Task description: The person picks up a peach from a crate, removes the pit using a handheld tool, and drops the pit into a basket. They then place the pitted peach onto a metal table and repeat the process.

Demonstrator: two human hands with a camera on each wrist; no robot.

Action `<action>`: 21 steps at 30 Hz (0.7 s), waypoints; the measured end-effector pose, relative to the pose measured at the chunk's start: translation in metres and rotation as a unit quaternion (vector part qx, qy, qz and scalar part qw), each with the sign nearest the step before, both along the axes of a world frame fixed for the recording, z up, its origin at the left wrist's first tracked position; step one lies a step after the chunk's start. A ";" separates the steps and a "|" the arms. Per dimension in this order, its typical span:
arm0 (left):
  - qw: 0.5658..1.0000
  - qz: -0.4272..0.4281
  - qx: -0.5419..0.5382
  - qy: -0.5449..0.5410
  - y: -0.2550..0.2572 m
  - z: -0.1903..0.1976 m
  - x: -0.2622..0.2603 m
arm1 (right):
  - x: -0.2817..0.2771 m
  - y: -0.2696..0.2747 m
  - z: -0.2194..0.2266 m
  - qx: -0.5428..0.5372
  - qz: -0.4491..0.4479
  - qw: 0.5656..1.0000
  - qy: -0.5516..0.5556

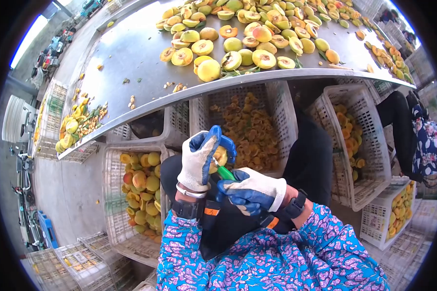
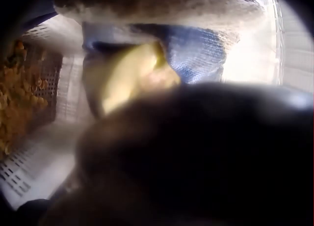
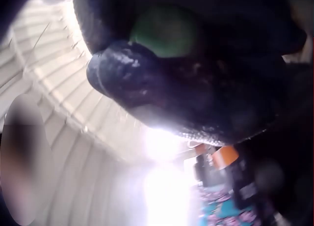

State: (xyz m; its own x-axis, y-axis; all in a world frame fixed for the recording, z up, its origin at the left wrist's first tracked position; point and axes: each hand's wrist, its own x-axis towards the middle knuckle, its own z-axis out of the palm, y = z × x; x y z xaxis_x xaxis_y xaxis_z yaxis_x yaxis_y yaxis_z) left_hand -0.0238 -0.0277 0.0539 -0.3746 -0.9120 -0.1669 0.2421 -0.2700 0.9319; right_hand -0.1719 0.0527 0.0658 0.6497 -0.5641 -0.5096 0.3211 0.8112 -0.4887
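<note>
In the head view my gloved left hand (image 1: 198, 159) holds a yellow peach (image 1: 220, 155), its blue-coated fingers curled round it. My gloved right hand (image 1: 255, 188) grips a small tool by its green handle (image 1: 225, 173); its metal end meets the peach. Close up and blurred, the left wrist view shows the pale yellow flesh of the peach (image 2: 131, 76) against the blue glove. Dark glove fingers (image 3: 142, 78) wrap round the green handle (image 3: 167, 32) in the right wrist view. Both hands are above my lap, in front of the table edge.
A metal table (image 1: 124, 53) bears a heap of halved peaches (image 1: 264, 58). Beneath its edge stands a crate (image 1: 289, 126) of brown-orange pieces. Crates of peaches stand on the left (image 1: 112, 203) and right (image 1: 369, 165). Another person's leg (image 1: 398, 121) shows at the far right.
</note>
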 end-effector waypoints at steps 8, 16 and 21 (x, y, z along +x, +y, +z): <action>0.996 -0.030 0.029 0.083 -0.002 -0.001 0.001 | -0.004 0.004 -0.006 0.031 -0.017 0.981 -0.189; 0.994 0.011 0.007 0.110 -0.003 0.002 -0.002 | 0.018 0.009 -0.009 0.151 -0.091 0.920 -0.350; 0.989 0.013 0.001 0.149 -0.007 0.000 -0.002 | 0.028 0.009 -0.026 0.133 -0.096 0.857 -0.488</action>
State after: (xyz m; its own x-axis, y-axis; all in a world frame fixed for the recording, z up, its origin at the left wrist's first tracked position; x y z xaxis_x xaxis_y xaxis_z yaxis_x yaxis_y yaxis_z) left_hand -0.0258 -0.0346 0.0537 -0.3841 -0.9217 -0.0547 0.5127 -0.2622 0.8175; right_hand -0.1439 0.0612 0.0401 0.7475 -0.6571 0.0974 0.6124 0.7384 0.2825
